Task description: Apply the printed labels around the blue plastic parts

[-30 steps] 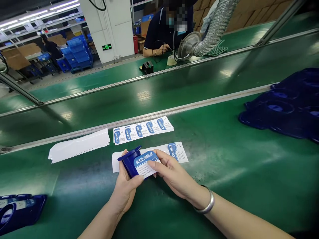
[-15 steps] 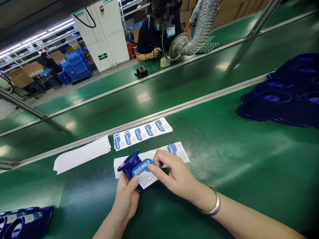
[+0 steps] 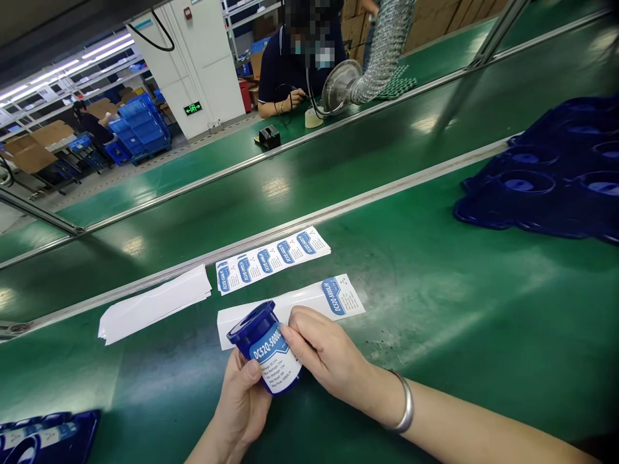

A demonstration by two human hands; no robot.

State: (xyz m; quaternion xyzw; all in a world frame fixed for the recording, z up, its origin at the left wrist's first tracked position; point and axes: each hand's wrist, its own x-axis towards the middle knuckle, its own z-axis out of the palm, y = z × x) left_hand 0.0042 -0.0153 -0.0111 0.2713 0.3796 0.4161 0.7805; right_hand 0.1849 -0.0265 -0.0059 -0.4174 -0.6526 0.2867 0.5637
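My left hand is wrapped round a dark blue flanged plastic housing, tilted with its flange toward the upper left. A blue and white label printed DC52Q-5000L/H lies curved over the housing's side, and my left thumb rests at its left edge. My right hand is closed, its thumb and bent forefinger on the label's right end; the fingertips partly hide that end. Just behind both hands lies a white backing strip, with one label on its right end.
Beyond the strip lie label sheets and a pile of blank white strips. Blue moulded parts sit at lower left and on the right. A metal rail edges the green bench. A person works across it beside a duct.
The housing has turned more upright, and the label's right part now wraps round its side. My right hand has drawn closer in, following the label's edge. The view has shifted slightly.
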